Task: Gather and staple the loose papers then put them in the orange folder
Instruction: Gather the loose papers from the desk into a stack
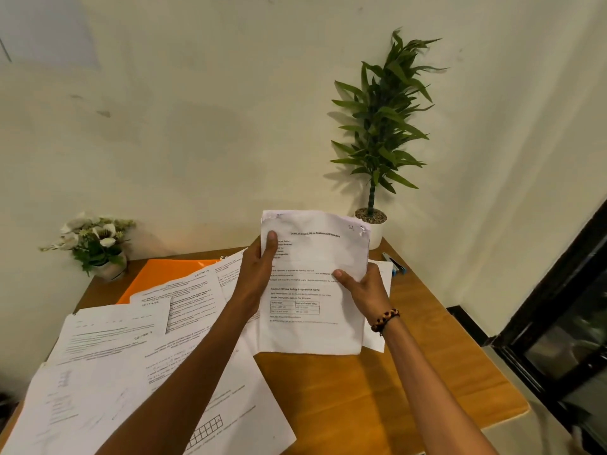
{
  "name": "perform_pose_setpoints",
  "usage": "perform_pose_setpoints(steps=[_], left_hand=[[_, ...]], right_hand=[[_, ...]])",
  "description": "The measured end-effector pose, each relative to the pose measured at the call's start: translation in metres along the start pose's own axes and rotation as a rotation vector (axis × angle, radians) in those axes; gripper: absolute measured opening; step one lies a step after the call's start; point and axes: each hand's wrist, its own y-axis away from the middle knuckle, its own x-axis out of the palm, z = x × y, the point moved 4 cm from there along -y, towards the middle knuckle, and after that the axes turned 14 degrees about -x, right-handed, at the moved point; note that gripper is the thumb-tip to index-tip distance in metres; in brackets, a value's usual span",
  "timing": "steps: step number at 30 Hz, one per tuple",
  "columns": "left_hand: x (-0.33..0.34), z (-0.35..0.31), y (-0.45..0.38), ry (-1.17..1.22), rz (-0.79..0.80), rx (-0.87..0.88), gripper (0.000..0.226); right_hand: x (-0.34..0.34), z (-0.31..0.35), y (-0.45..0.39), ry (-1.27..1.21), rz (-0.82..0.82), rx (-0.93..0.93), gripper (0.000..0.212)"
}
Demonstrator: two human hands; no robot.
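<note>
Orange folder (167, 274) lies shut beneath loose papers (138, 349). Beside it, left hand (258, 277) and right hand (361, 287) each grip the upright paper stack (312, 290).

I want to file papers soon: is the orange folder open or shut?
Cannot tell. The folder lies flat on the table, mostly covered by papers.

Orange folder (167, 274); white papers (138, 349); brown-black beaded bracelet (385, 320); blue stapler (395, 265).

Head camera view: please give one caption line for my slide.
Both hands, left hand and right hand, hold a paper stack upright above a wooden table, loose papers covering an orange folder.
</note>
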Motion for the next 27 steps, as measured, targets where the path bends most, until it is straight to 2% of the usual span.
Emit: perform_pose_setpoints(steps=[3,7,11,13,16,19,23,27], left_hand=[[-0.006,-0.004,-0.001,-0.010,0.032,0.061,0.041],[-0.008,-0.012,0.005,-0.056,0.053,0.078,0.032],[-0.010,-0.003,0.004,-0.018,0.056,0.045,0.029],[-0.011,0.001,0.006,-0.003,0.050,0.070,0.031],[-0.010,0.011,0.010,0.029,0.083,0.084,0.030],[-0.010,0.022,0.012,0.057,0.087,0.024,0.030],[-0.008,0.033,0.013,0.035,0.059,-0.004,0.016],[-0.008,0.045,0.008,0.041,0.096,-0.019,0.010]], right_hand=[[-0.001,-0.001,0.006,-0.043,0.064,0.044,0.034],[-0.006,0.002,0.013,-0.145,0.142,0.094,0.065],[-0.007,0.006,0.025,-0.196,0.242,0.151,0.050],[-0.005,0.000,0.033,-0.219,0.275,0.195,0.048],[0.000,-0.013,0.044,-0.330,0.281,0.274,0.056],[0.003,-0.026,0.051,-0.378,0.288,0.313,0.066],[0.006,-0.038,0.061,-0.361,0.299,0.352,0.081],[0.006,-0.043,0.066,-0.365,0.320,0.365,0.064]])
